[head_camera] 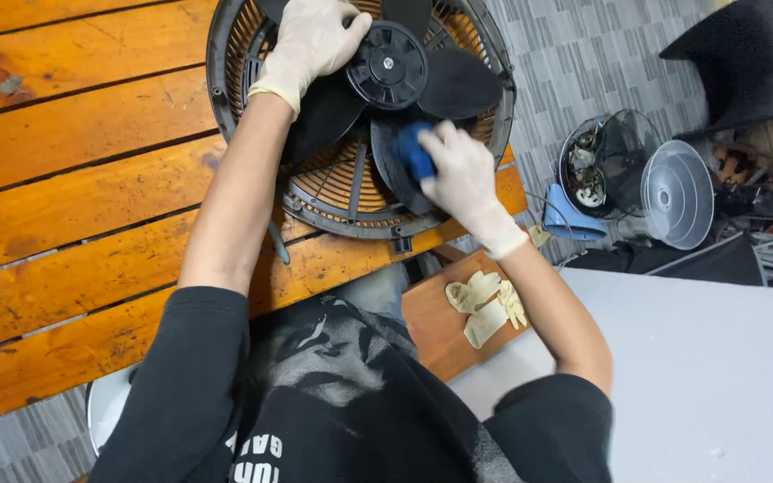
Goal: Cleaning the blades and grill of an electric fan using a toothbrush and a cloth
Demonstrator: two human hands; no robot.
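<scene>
Fan assembly (360, 116): round black guard/grille w/ black blades and centre hub (389, 64), lies flat, face up, on the far edge of the orange slatted wood table (73, 179), part of its rim overhanging the edge nearest the person. Flat position looks chosen so blades are reachable from above and the unit can't roll. Left hand (310, 40), white glove, fingers spread and pressed on the upper blade just beside the hub; judged as a brace, to stop the blades turning under pressure. It holds nothing, only bears down. Right hand (460, 170), also gloved, is closed round a blue pad or cloth (413, 150), pressing it onto the lower blade (395, 174) near its root; exact material of the pad can't be told. Both forearms bare, black short sleeves, body close to the table edge so weight goes over the work. Outward: a spare pair of pale gloves (485, 304) lies on a small brown wooden surface (440, 326) just below the right forearm, w/in easy reach. A light grey surface (717, 376) fills the lower right. On the grey patterned floor (583, 63), well apart from the table, sit another fan guard w/ motor parts (597, 165), a pale round fan cover (677, 192) and a small blue piece (570, 219). Dark clutter at far right, too unclear to name.
</scene>
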